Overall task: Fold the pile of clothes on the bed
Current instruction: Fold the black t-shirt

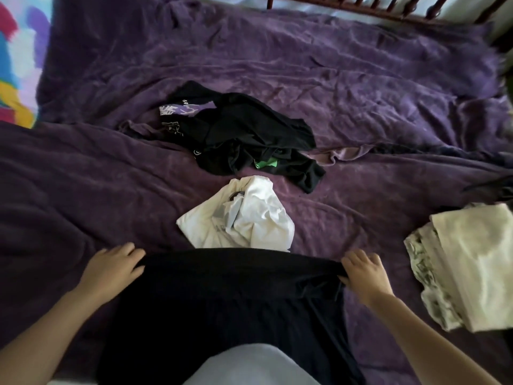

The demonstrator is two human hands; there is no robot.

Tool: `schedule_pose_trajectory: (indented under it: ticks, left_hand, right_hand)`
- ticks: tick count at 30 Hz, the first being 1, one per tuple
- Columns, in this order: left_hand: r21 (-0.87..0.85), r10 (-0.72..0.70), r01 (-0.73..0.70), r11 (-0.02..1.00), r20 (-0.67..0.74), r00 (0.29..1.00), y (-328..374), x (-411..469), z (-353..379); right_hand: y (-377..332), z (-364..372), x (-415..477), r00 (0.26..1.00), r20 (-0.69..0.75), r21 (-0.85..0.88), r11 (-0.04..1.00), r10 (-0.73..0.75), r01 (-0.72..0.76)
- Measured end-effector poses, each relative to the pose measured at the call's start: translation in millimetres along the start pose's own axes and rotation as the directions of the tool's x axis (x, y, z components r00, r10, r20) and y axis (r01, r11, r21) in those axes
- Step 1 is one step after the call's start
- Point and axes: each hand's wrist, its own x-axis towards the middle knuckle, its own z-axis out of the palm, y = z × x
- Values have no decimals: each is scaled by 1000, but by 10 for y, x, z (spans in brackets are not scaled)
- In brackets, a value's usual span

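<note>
Left hand has its fingers curled over the far left corner of a black garment, and the right hand grips the far right corner the same way. So both hands are holding cloth, and the top edge runs between them in a slightly bowed line. It's a bit blurry, so I can't tell exactly how the thumbs sit. The rest of the black garment spreads back toward the person and runs under their grey top at the bottom of the view.

Right past that top edge, a crumpled white garment with some grey print on it lies bunched up on the bed. Its near side meets the black edge, or maybe slips just under it, I can't tell which. It's the closest thing in front of the hands.

Further back, near the middle of the bed, there's an unfolded heap of dark clothes. It's mostly black, with white lettering on one piece and a bit of bright green poking out near the front.

To the right, well apart from the right hand, is a folded stack of cream clothes, with a patterned piece showing along its left side.

Everything is lying on a rumpled purple blanket. There's a dark wooden bed rail along the far edge and something brightly multicoloured at the far left.
</note>
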Motion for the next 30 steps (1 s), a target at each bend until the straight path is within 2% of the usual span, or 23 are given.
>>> schedule_pose_trajectory:
  ticks: [1,3,4,5,7,8,9,10,11,12,13,14,15,16,17,20,23,25,27,30]
  left_hand:
    - [-27,-16,13,1000,-97,995,20,-200,17]
    - [-48,-79,72,996,-176,981,86,-613,136]
    - [-71,-102,91,993,-184,978,163,-835,198]
    - [-94,-131,115,989,-191,973,196,-1101,356]
    - [-130,-197,188,973,-56,979,273,-1607,704]
    - [-147,-247,250,957,39,968,270,-1825,895]
    - [-179,-345,368,912,148,927,252,-1977,1086]
    - [-226,-470,530,817,269,840,278,-2056,1142]
    - [-252,-573,683,686,392,720,296,-2129,1213]
    - [-299,-644,789,536,460,612,321,-2133,1233]
    - [-368,-690,834,412,472,549,340,-2099,1217]
    - [-420,-728,849,322,463,505,396,-2024,1127]
    - [-461,-767,840,286,415,489,452,-1931,1024]
    - [-485,-784,818,309,356,508,522,-1817,920]
    - [-506,-785,804,312,339,518,572,-1706,824]
    - [-480,-739,818,316,416,530,668,-1375,666]
    - [-517,-657,812,272,517,549,674,-1274,663]
    - [-575,-643,781,244,507,574,663,-1271,638]
    - [-679,-668,715,166,457,588,678,-1276,604]
    - [-802,-673,586,115,371,640,752,-1283,576]
  right_hand:
    - [-11,-11,-197,997,-74,8,1000,-22,22]
    - [-31,46,-608,975,-216,5,999,-48,50]
    - [-55,158,-818,974,-221,8,999,-45,48]
    - [-109,267,-1039,986,-166,18,999,-35,39]
    - [-205,637,-1494,999,-43,28,999,-31,33]
    - [-246,815,-1681,997,67,83,996,-32,27]
    - [-286,903,-1823,982,187,132,991,-14,-11]
    - [-308,973,-1912,975,222,164,984,28,-66]
    - [-363,1001,-1976,952,265,217,952,156,-216]
    - [-449,984,-1957,883,350,273,868,313,-416]
    - [-542,948,-1881,795,402,343,730,454,-591]
    - [-624,930,-1788,723,455,456,562,519,-691]
    - [-690,914,-1685,668,521,556,382,532,-738]
    - [-735,939,-1576,647,554,631,243,524,-737]
    - [-782,935,-1474,628,593,645,171,504,-745]
    - [-851,925,-1284,547,682,585,87,485,-807]
    - [-741,810,-1278,513,698,617,-57,500,-785]
    - [-631,725,-1279,535,646,689,-112,545,-716]
    - [-556,564,-1264,557,562,767,-134,611,-627]
    - [-356,425,-1248,504,430,856,-159,749,-492]
